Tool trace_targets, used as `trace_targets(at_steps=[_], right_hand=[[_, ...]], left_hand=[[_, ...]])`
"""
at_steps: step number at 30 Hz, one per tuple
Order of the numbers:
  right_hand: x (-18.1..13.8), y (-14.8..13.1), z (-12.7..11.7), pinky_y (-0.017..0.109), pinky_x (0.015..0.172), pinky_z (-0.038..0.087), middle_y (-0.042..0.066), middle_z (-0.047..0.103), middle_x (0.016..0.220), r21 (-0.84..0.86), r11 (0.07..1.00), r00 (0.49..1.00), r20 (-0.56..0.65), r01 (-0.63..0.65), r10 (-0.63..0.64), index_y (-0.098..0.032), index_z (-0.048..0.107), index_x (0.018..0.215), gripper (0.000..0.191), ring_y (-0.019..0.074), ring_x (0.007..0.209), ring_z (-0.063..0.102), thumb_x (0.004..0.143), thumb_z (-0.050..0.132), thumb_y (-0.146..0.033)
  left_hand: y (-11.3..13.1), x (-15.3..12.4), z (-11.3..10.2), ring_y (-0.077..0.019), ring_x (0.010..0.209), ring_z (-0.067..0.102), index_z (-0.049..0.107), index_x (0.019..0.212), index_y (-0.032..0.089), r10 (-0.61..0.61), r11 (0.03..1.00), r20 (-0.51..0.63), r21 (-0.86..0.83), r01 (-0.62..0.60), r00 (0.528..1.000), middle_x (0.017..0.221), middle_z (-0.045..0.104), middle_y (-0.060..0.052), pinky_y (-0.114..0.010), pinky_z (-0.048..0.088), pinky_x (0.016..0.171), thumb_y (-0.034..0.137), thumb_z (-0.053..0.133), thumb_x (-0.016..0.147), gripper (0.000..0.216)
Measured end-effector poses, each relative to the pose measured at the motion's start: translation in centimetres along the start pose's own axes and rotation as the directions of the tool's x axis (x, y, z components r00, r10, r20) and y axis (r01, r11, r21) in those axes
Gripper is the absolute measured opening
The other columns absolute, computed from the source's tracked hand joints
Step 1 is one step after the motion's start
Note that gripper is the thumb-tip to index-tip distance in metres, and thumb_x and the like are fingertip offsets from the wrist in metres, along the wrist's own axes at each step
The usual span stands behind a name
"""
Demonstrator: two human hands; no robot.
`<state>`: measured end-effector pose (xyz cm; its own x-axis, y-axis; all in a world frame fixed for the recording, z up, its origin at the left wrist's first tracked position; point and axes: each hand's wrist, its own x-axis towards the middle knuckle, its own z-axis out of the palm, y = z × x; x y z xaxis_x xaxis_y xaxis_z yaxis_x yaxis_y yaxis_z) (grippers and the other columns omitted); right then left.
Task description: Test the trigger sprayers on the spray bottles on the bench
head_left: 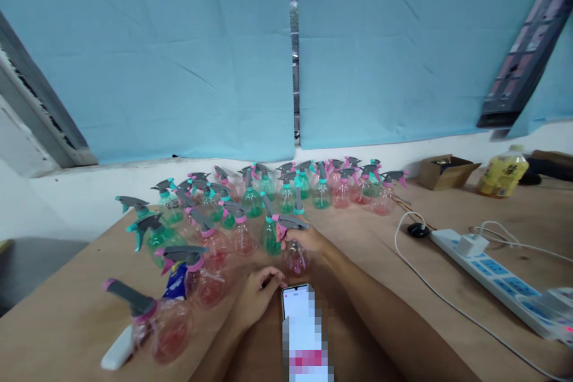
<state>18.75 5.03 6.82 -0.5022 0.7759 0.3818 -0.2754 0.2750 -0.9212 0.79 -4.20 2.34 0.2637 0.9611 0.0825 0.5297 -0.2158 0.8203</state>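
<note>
Pink-collared spray bottle (296, 261) is located just beyond the phone (299, 310); the grip of the right hand (311, 237) encircles its neck, likely for steadiness. Left hand (262, 291) curls beside the phone's far-left corner; whether it pinches anything cannot be told.

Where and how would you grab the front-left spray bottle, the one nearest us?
Grip the spray bottle at its pink collar, probably from the near side: that's narrower than the round body, and the blue packet crowds its far side.
</note>
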Motion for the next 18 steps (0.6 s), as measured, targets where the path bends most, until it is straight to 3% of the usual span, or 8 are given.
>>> trace_targets(at_steps=[5, 11, 18], right_hand=[[-0.03, -0.05, -0.39, 0.024, 0.058, 0.045, -0.002, 0.066, 0.063, -0.081, 0.996, 0.998, 0.060, 0.039, -0.034, -0.018, 0.069, 0.076, 0.021, 0.0129, 0.058, 0.059, 0.067, 0.050, -0.015], [0.10, 0.16, -0.19, 0.023, 0.054, 0.044, -0.001, 0.064, 0.063, -0.004, 1.000, 0.999, 0.034, -0.006, 0.006, -0.017, 0.066, 0.072, 0.016, 0.0132, 0.055, 0.059, 0.065, 0.052, -0.017], [0.27, 0.69, -0.82, 0.023, 0.057, 0.042, -0.001, 0.067, 0.064, -0.062, 0.998, 0.995, 0.093, 0.022, -0.016, -0.017, 0.070, 0.083, 0.025, 0.0134, 0.059, 0.060, 0.066, 0.052, -0.014]], left_hand=[[-0.16, 0.00, -0.02, -0.0195, 0.083, 0.068, 0.066, 0.083, 0.021, -0.007, 1.000, -0.015, -0.009, 0.007, 1.000, 0.084, 0.077, -0.001, -0.027, 0.046, 0.077, 0.046, 0.045, 0.093, 0.034], [0.02, -0.06, -0.11, -0.0199, 0.083, 0.069, 0.065, 0.082, 0.021, -0.009, 1.000, -0.004, -0.013, 0.009, 1.000, 0.084, 0.077, -0.001, -0.027, 0.045, 0.077, 0.046, 0.046, 0.093, 0.033], [0.48, -0.11, -0.17, -0.0198, 0.084, 0.069, 0.066, 0.083, 0.021, -0.017, 1.000, -0.002, -0.011, 0.017, 1.000, 0.084, 0.077, 0.000, -0.027, 0.045, 0.078, 0.044, 0.046, 0.093, 0.033]])
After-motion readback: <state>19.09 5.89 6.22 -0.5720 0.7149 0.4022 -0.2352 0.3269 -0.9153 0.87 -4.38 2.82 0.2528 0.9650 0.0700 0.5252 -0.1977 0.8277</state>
